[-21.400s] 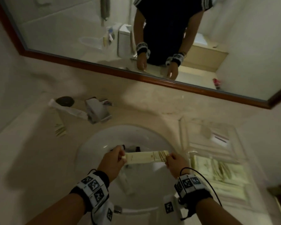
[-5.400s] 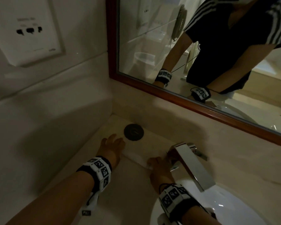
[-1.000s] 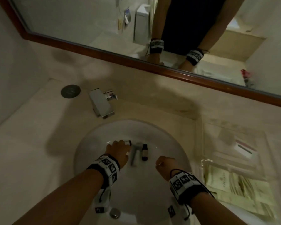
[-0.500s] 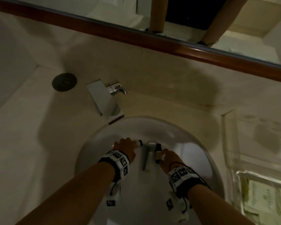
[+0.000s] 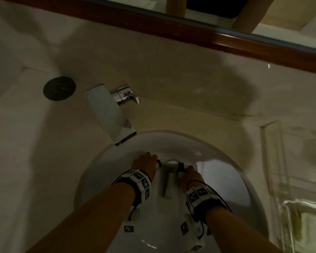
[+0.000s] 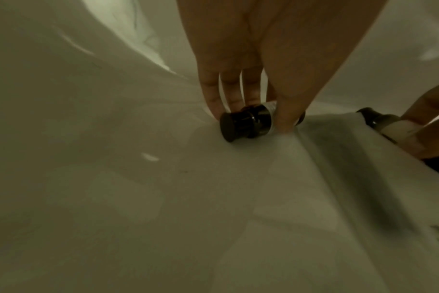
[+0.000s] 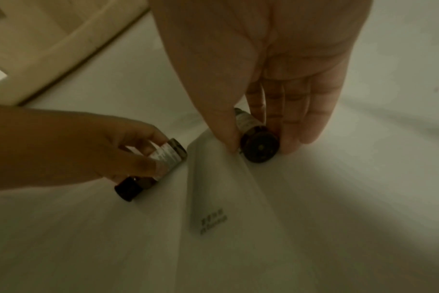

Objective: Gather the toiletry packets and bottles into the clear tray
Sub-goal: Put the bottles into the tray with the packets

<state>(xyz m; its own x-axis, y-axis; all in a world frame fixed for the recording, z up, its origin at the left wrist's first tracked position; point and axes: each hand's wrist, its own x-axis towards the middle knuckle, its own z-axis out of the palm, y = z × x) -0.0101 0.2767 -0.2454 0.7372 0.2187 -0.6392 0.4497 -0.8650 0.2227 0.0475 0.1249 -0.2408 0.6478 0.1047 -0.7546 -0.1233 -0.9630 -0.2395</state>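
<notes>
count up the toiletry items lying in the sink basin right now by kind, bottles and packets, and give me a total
Dark-capped bottles: 2, one in the left hand's grip, one in the right hand's grip
White packets: 1, lying between the bottles
Total: 3

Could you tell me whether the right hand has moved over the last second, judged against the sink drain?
Yes. The right hand has moved forward toward the drain and now grips a small dark bottle.
</notes>
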